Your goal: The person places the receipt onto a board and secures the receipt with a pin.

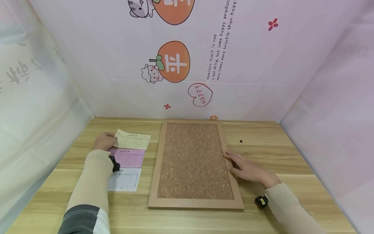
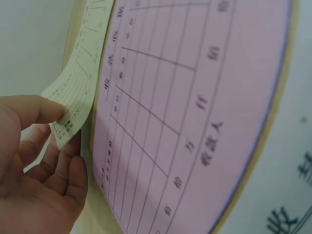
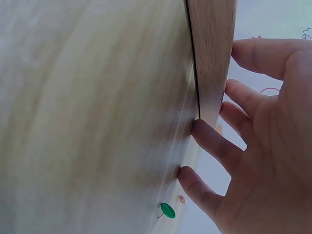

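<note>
My left hand (image 1: 105, 141) pinches the near-left corner of a yellow printed slip (image 1: 133, 140) between thumb and fingers. In the left wrist view that corner curls up off the table, with the thumb on its printed face. Just below it lies a pink slip (image 1: 128, 158), and below that a white slip (image 1: 125, 180), partly covered by the left sleeve. To their right lies a wood-framed cork board (image 1: 195, 161), flat and bare. Fingertips of my right hand (image 1: 250, 169) rest along the frame's right side, fingers extended and spread.
In the right wrist view, a green thumbtack (image 3: 167, 210) and a second, orange-tinted tack (image 3: 181, 199) sit on the wooden table (image 1: 271, 143) beyond the right hand. Printed cloth (image 1: 248, 65) hangs behind the table and on both sides.
</note>
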`<state>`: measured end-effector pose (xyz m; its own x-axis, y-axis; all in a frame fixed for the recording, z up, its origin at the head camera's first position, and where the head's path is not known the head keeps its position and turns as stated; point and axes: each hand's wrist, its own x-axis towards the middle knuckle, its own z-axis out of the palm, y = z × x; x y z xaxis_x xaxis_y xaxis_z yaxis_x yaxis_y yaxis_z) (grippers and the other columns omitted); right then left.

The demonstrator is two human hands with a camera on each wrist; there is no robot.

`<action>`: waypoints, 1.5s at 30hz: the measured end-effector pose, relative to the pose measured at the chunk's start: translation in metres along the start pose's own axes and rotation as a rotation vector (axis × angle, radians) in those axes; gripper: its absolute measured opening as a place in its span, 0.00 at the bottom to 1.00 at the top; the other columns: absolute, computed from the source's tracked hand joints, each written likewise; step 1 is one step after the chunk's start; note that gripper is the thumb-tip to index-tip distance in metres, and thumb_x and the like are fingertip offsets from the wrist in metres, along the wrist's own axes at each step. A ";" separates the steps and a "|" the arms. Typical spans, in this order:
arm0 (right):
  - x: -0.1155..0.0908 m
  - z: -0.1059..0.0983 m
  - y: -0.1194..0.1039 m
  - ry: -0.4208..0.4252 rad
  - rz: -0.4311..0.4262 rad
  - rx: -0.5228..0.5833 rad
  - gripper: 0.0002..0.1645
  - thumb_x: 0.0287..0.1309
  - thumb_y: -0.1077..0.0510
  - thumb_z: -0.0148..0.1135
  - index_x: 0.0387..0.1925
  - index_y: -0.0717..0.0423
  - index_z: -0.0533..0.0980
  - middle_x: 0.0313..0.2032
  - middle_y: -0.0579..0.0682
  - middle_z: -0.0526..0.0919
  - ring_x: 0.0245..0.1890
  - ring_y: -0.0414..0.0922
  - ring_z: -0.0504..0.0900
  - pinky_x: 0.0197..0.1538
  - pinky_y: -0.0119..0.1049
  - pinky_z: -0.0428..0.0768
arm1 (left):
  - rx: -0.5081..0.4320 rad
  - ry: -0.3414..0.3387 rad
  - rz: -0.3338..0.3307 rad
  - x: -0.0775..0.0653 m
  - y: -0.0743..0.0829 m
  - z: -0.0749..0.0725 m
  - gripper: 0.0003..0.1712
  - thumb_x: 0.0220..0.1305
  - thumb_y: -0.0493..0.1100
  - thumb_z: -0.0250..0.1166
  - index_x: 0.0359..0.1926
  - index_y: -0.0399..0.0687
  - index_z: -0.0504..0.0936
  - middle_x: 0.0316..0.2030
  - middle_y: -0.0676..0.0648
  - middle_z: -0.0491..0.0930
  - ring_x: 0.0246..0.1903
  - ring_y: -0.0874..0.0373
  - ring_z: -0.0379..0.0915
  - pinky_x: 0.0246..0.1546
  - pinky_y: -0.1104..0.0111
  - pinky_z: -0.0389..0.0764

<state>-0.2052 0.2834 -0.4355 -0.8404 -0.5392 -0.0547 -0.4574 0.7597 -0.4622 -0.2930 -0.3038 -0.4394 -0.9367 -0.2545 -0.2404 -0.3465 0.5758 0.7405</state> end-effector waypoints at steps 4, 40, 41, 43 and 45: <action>0.000 0.001 0.000 0.004 -0.002 0.005 0.35 0.75 0.47 0.52 0.75 0.56 0.59 0.74 0.63 0.56 0.70 0.67 0.60 0.62 0.64 0.66 | 0.000 -0.004 0.014 -0.001 0.002 -0.002 0.34 0.68 0.47 0.53 0.70 0.32 0.66 0.61 0.29 0.70 0.51 0.41 0.71 0.46 0.55 0.74; 0.000 0.002 0.001 0.016 -0.008 -0.010 0.36 0.75 0.44 0.50 0.75 0.57 0.59 0.74 0.63 0.57 0.69 0.67 0.60 0.62 0.66 0.66 | -0.204 -0.029 0.048 -0.005 0.012 -0.002 0.36 0.73 0.49 0.50 0.74 0.33 0.58 0.71 0.29 0.58 0.68 0.34 0.54 0.67 0.44 0.57; -0.001 0.002 0.001 0.015 -0.002 -0.006 0.36 0.75 0.44 0.50 0.75 0.56 0.59 0.74 0.62 0.56 0.70 0.67 0.60 0.62 0.66 0.66 | -0.219 -0.028 0.051 -0.005 0.012 -0.001 0.36 0.73 0.49 0.50 0.74 0.33 0.58 0.70 0.29 0.59 0.67 0.35 0.55 0.67 0.44 0.58; 0.000 0.003 0.002 0.013 0.008 0.000 0.37 0.75 0.43 0.50 0.76 0.56 0.59 0.74 0.62 0.56 0.70 0.66 0.59 0.62 0.65 0.66 | -0.242 -0.027 0.057 -0.005 0.012 -0.001 0.36 0.74 0.49 0.50 0.74 0.32 0.57 0.70 0.29 0.59 0.66 0.36 0.57 0.67 0.46 0.59; 0.000 0.003 0.003 0.010 0.013 0.004 0.37 0.75 0.43 0.50 0.76 0.55 0.58 0.75 0.62 0.55 0.70 0.66 0.59 0.62 0.65 0.66 | -0.262 -0.029 0.064 -0.005 0.012 0.000 0.36 0.75 0.49 0.49 0.74 0.32 0.56 0.70 0.29 0.59 0.66 0.36 0.58 0.66 0.47 0.61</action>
<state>-0.2050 0.2843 -0.4396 -0.8492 -0.5255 -0.0517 -0.4454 0.7654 -0.4646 -0.2921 -0.2958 -0.4289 -0.9586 -0.1997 -0.2032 -0.2656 0.3684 0.8909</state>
